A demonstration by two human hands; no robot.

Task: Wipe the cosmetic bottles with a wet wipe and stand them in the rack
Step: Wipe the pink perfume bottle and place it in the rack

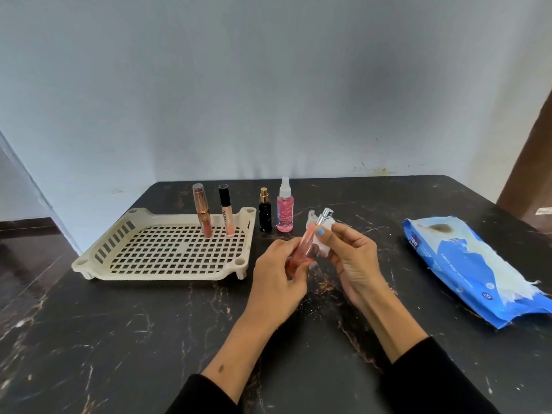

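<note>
The left hand (277, 271) grips the tilted pink bottle (304, 245) by its lower end while the right hand (351, 253) pinches a wet wipe (324, 234) against its upper part, and in the rack (167, 264) to the left two tubes (204, 213) stand upright at its far edge.

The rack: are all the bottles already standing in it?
No. Two stand in the rack; the black bottle and pink spray bottle are on the table beside it.

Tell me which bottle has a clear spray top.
The pink spray bottle, standing beside the black bottle with a gold top; the held one is silver-capped.
</note>
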